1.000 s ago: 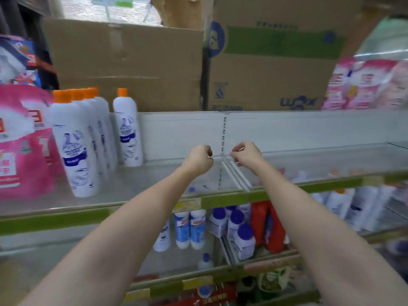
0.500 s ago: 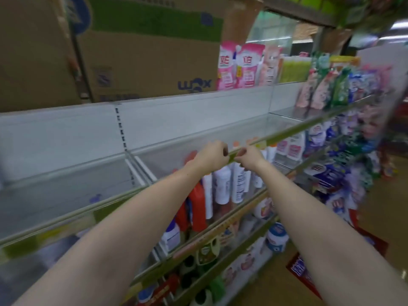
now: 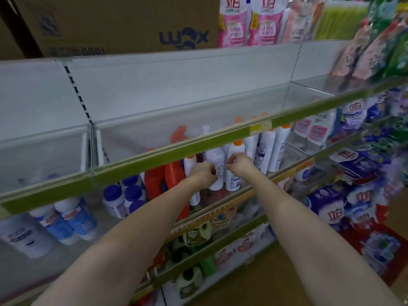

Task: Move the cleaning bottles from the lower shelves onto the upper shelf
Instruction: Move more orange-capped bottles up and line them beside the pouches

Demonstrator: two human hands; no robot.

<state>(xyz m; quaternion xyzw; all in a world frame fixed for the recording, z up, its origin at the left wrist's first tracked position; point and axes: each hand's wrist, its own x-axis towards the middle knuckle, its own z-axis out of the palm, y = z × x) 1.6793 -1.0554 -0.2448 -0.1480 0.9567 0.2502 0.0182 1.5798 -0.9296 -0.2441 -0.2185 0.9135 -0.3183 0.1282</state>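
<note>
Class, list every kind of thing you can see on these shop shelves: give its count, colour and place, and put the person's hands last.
upper shelf: one, clear with green edge strip, across the middle
white bottles: several, orange caps, shelf below, centre; exact count unclear
red bottles: about two, left of the white ones
blue-capped jars: several, white, left of the red bottles
cardboard box: one, brown, on top
pink pouches: several, top right
blue packs: several, right shelves
left hand: fingers curled at a white bottle; contact unclear
right hand: fingers curled at the next white bottle; contact unclear
</note>
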